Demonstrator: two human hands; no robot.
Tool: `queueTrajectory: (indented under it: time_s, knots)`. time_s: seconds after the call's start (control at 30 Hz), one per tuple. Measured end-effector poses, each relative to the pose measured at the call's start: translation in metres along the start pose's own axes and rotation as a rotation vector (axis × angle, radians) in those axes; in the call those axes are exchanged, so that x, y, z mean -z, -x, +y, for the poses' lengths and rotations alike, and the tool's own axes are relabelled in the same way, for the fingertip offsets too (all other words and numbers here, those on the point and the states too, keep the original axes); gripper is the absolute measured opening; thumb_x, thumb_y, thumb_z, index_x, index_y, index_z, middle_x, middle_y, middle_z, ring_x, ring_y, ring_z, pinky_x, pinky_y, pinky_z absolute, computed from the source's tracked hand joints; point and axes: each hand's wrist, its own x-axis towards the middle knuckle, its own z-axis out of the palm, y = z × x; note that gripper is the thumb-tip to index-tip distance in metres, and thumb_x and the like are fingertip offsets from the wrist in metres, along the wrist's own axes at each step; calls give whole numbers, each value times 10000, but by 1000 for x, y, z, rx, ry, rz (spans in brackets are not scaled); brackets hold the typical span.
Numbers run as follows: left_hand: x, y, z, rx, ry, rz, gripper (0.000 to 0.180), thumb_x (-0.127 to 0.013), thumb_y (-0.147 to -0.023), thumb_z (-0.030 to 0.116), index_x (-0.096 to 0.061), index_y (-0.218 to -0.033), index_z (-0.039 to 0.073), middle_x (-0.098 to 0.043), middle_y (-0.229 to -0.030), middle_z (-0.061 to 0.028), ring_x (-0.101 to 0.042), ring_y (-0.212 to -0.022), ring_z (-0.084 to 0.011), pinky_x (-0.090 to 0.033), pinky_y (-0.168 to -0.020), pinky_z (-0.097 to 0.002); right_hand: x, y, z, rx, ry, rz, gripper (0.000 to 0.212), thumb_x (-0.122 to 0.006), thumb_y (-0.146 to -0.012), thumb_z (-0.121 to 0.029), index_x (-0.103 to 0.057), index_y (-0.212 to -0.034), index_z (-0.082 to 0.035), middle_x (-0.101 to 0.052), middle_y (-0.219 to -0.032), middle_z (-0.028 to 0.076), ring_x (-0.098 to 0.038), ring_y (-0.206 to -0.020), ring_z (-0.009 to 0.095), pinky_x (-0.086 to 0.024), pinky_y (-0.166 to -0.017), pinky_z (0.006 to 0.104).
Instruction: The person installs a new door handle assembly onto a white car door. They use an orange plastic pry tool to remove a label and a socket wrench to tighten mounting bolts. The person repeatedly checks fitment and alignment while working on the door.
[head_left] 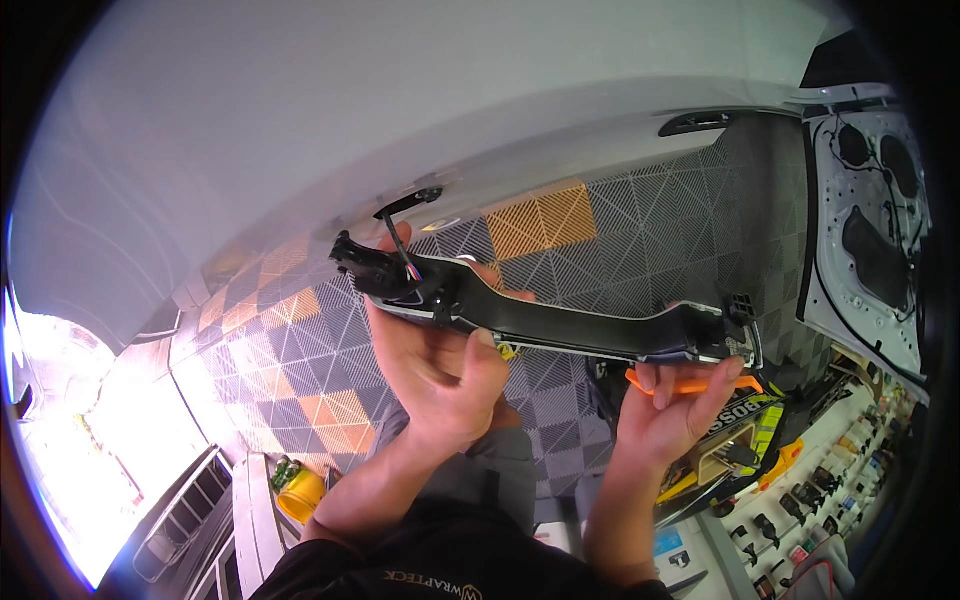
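Observation:
A long black car door handle (585,332), its hollow inner side turned up, spans between my two hands in front of the pale car door panel (480,60). My left hand (437,375) is closed around its left end, thumb along the near edge. Thin coloured wires in a dark sleeve (398,240) run from that end to a dark opening (410,201) in the panel. At the handle's right end, the fingers of my right hand (668,420) grip its near edge. An orange plastic pry tool (741,384) also lies in those fingers, partly hidden.
Another door handle recess (697,124) sits farther right on the car. A stripped door (870,230) stands at the far right. Below are grey and orange floor tiles (540,220), a yellow bucket (301,496), a ladder (180,520) and shelves of bottles and tools (800,500).

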Motion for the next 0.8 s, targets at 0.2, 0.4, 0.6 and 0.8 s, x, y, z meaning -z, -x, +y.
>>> queueTrajectory:
  time_s: [0.2,0.4,0.6,0.8]
  knots:
    - [9,-3,-8,-32,78,-100,867,-651,-918,-4,-133,-1613,-20,-626,-1191,-205,-745,-1003,-337,-611,-938,-455,3,-4,-3,-38,-48,38,358,-583,-1077,-440,-675,-1191,-113,-682,-867,-29,-397,-529,47,-433,-570,257]
    - [15,-4,-14,5,172,-158,893,-666,-916,-16,-94,-1601,-17,-608,-1218,-245,-729,-1071,-384,-603,-981,-490,-1,-8,-5,-64,-58,53,319,-587,-1076,-438,-660,-1079,-128,-664,-833,-40,-369,-508,41,-414,-549,250]
    - [28,-6,-17,116,254,-258,804,-696,-911,42,-235,-1564,-47,-593,-1287,-277,-684,-1169,-419,-565,-1035,-547,-9,-15,-3,-144,-17,80,268,-583,-1085,-429,-662,-996,-189,-662,-786,-50,-357,-496,34,-365,-523,224]
    - [27,-27,-33,357,655,-532,766,-726,-915,253,-376,-1517,-65,-521,-1418,-387,-575,-1320,-508,-483,-1109,-621,-10,-24,2,-246,-41,133,302,-588,-1083,-430,-633,-990,-146,-625,-743,-47,-358,-476,35,-384,-506,231]
